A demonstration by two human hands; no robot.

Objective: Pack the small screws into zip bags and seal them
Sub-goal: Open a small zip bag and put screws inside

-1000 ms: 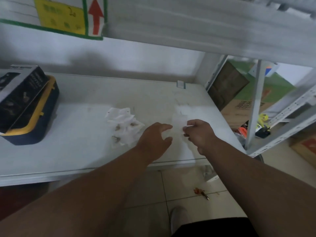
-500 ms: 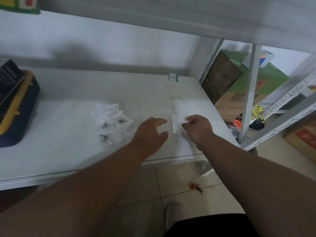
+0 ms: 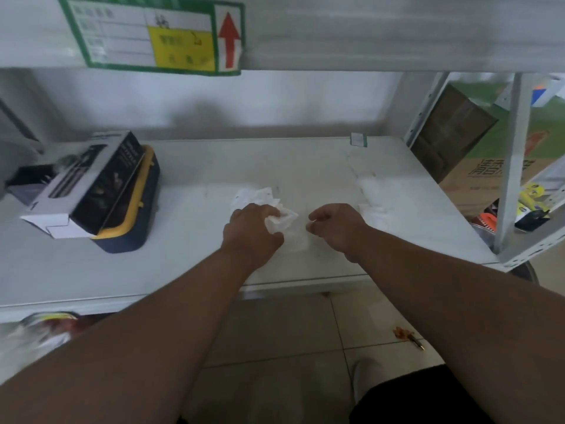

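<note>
Left hand (image 3: 250, 232) over the middle of the white shelf board (image 3: 189, 264), fingers curled round a bunch of small clear plastic zip bags (image 3: 279, 221) from the loose pile lying just behind it. Right hand (image 3: 336, 228) near, to the right, fingers curled and pinching the top edge of one flat clear zip bag (image 3: 298, 240) that hangs between both hands, low end at the board. More thin clear bags (image 3: 374, 209) flat on the board just right of right hand. Screws not made out, too blurred. Grey-black cardboard box (image 3: 88, 191) resting on a yellow-and-navy plastic case (image 3: 134, 221) at far left. Green-bordered label with red arrow (image 3: 159, 35) on upper shelf front. Brown carton (image 3: 477, 175) behind right post.
</note>
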